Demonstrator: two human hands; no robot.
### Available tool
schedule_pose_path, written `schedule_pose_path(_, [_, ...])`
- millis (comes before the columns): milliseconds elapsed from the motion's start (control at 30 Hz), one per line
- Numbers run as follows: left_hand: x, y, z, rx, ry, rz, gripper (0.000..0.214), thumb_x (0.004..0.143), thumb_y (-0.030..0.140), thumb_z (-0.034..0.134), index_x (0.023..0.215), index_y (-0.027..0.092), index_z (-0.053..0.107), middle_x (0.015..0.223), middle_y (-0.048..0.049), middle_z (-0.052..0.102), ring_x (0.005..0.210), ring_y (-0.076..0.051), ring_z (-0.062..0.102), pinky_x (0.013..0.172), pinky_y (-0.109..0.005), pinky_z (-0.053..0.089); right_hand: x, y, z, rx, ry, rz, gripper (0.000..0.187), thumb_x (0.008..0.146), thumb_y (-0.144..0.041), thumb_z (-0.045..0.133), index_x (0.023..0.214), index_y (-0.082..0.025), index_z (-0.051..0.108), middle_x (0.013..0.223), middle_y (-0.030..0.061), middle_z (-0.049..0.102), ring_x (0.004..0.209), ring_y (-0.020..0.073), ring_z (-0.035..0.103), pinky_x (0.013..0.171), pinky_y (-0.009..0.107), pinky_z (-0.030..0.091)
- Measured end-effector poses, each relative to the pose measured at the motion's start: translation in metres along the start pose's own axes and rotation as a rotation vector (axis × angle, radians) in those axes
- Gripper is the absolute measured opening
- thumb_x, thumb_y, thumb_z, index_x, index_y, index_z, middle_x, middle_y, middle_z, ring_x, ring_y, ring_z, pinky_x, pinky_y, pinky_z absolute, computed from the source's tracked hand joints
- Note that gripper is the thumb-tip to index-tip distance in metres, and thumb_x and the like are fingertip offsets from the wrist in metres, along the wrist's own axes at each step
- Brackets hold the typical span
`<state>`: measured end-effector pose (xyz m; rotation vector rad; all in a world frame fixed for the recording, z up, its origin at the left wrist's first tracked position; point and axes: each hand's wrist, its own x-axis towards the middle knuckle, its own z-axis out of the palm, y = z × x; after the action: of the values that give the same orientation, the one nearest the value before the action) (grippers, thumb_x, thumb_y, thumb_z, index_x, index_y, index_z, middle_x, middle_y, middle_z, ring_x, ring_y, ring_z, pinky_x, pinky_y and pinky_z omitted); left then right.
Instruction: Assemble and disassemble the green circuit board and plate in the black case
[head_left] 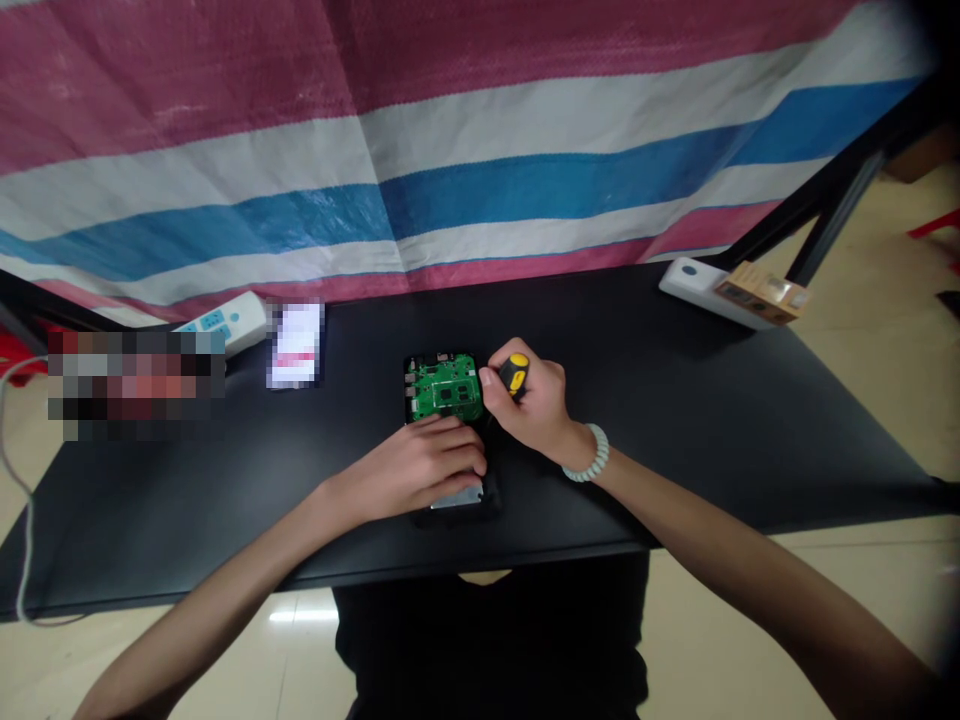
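Right hand point(534, 408) grip clamped on yellow-capped black screwdriver point(514, 374) at 3 o'clock of open black device with green circuit board point(444, 388) mid-counter, left hand point(420, 466) fingers together pressing its 6 o'clock end; tip hidden, could slip and gouge board if the hold shifts.

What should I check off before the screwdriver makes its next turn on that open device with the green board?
1. Right hand gripping the screwdriver by its yellow and black handle: ok.
2. Left hand resting flat on the open device, holding it down: ok.
3. Screwdriver tip seated in a screw: cannot tell, the hand hides the tip.
4. Green circuit board lying exposed in its black case, uncovered by fingers: ok.
5. Device fully on the black table, away from the edges: ok.
6. Loose screws accounted for: cannot tell, none can be made out.
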<state>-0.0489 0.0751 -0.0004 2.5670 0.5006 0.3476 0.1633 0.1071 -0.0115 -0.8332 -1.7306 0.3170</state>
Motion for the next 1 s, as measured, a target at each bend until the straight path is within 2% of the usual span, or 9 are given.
schedule_pose_path(133, [0.000,-0.001,-0.003,-0.048,0.049,-0.029,0.019,0.113,0.028,0.051,0.120,0.020,0.067,0.115,-0.0062,0.074,0.108,-0.021,0.067,0.099,-0.037,0.053,0.001,-0.002,-0.002,0.021,-0.001,0.002,0.018,0.099,-0.024,0.063,0.085,-0.024,0.051,0.066,-0.0089,0.045,0.049,0.0069,0.041,0.049,0.023,0.034])
schedule_pose_path(233, [0.000,0.002,-0.007,-0.018,0.178,-0.045,0.017,0.111,0.023,0.053,0.116,0.020,0.069,0.115,-0.0069,0.073,0.108,-0.021,0.067,0.098,-0.037,0.053,0.003,-0.004,-0.007,0.029,0.034,0.041,0.020,0.101,-0.026,0.062,0.083,-0.024,0.052,0.063,-0.0086,0.045,0.049,0.0074,0.043,0.049,0.023,0.035])
schedule_pose_path(367, [-0.007,0.007,-0.008,0.026,0.331,-0.041,0.015,0.108,0.020,0.057,0.115,0.019,0.070,0.115,-0.0077,0.074,0.108,-0.021,0.068,0.097,-0.037,0.053,0.003,-0.005,-0.013,0.031,0.154,0.100,0.022,0.102,-0.031,0.062,0.083,-0.024,0.054,0.064,-0.0066,0.049,0.051,0.0099,0.047,0.050,0.025,0.038])
schedule_pose_path(433, [-0.012,0.008,-0.005,0.066,0.309,-0.014,0.017,0.108,0.021,0.056,0.118,0.020,0.070,0.118,-0.0082,0.076,0.110,-0.022,0.069,0.095,-0.038,0.054,0.000,-0.008,-0.014,0.070,0.164,0.137,0.021,0.102,-0.033,0.062,0.085,-0.024,0.055,0.064,-0.0060,0.051,0.051,0.0109,0.048,0.051,0.027,0.040])
schedule_pose_path(500, [-0.017,0.006,-0.002,0.064,0.248,0.011,0.020,0.109,0.022,0.055,0.120,0.020,0.071,0.121,-0.0086,0.077,0.113,-0.022,0.069,0.096,-0.038,0.054,-0.004,-0.013,-0.014,0.111,0.121,0.154,0.018,0.102,-0.033,0.062,0.088,-0.025,0.057,0.064,-0.0058,0.053,0.050,0.0113,0.049,0.051,0.027,0.041])
schedule_pose_path(633, [-0.022,-0.001,0.001,0.006,0.156,-0.013,0.022,0.110,0.026,0.057,0.126,0.022,0.072,0.123,-0.0082,0.077,0.117,-0.023,0.069,0.100,-0.039,0.054,-0.011,-0.023,-0.011,0.107,0.013,0.044,0.013,0.098,-0.026,0.065,0.087,-0.025,0.057,0.068,-0.0050,0.057,0.050,0.0110,0.054,0.050,0.026,0.043])
schedule_pose_path(700, [-0.024,-0.002,0.001,0.008,0.144,-0.029,0.023,0.109,0.029,0.060,0.127,0.023,0.072,0.126,-0.0085,0.077,0.119,-0.024,0.068,0.102,-0.040,0.053,-0.015,-0.023,-0.008,0.114,0.000,0.007,0.014,0.096,-0.023,0.065,0.086,-0.025,0.056,0.067,-0.0051,0.057,0.050,0.0111,0.054,0.049,0.026,0.043])
schedule_pose_path(1000, [-0.026,0.002,0.001,-0.004,0.131,0.011,0.021,0.110,0.031,0.059,0.123,0.024,0.074,0.129,-0.0089,0.075,0.119,-0.023,0.067,0.099,-0.038,0.051,-0.025,-0.016,-0.004,0.208,0.017,0.056,0.010,0.097,-0.026,0.065,0.090,-0.025,0.059,0.065,-0.0054,0.054,0.050,0.0135,0.056,0.049,0.029,0.044])
